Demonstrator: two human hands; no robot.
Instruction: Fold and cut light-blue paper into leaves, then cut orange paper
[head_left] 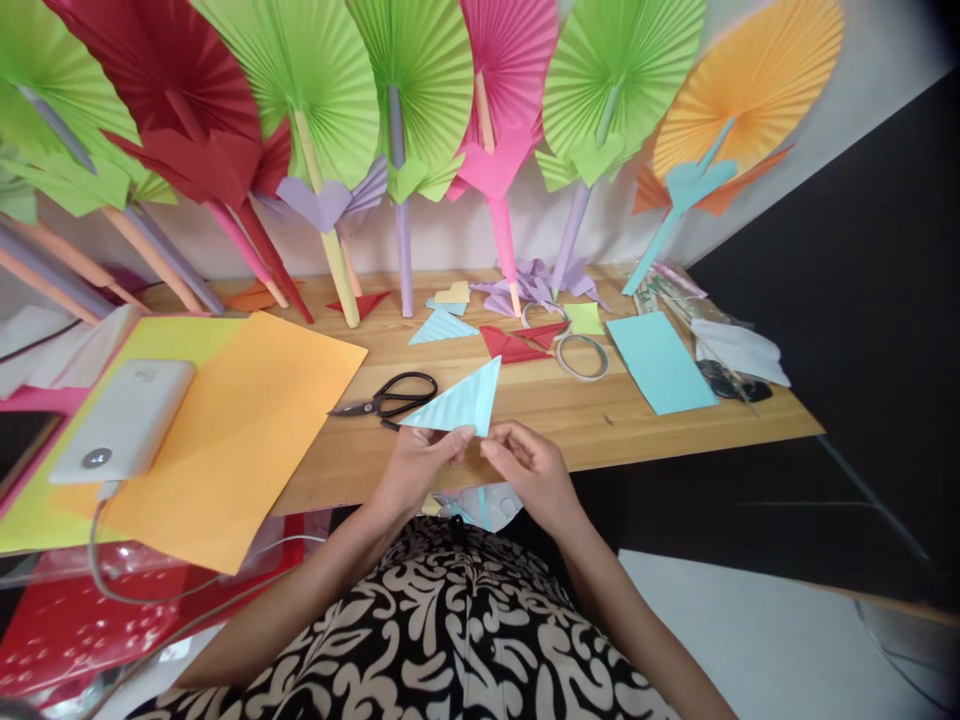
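A light blue pleated paper triangle (466, 396) is held up above the table's front edge. My left hand (420, 462) grips it along the bottom, thumb in front and fingers behind. Right at its lower right corner is my right hand (531, 465), fingers curled and pressed together; whether they pinch the corner or something small cannot be made out. Behind the triangle lie black-handled scissors (382, 400), blades pointing left. Farther back are another light blue folded piece (442, 327), red folded paper (521, 343) and a tape roll (582, 357).
Orange paper (292, 400) and a white power bank (124, 420) with a cable lie on the left. Light blue paper (660, 362) lies on the right. Several paper fans, including a pink one (514, 70), lean on the wall. Purple paper pieces (525, 285) lie below them.
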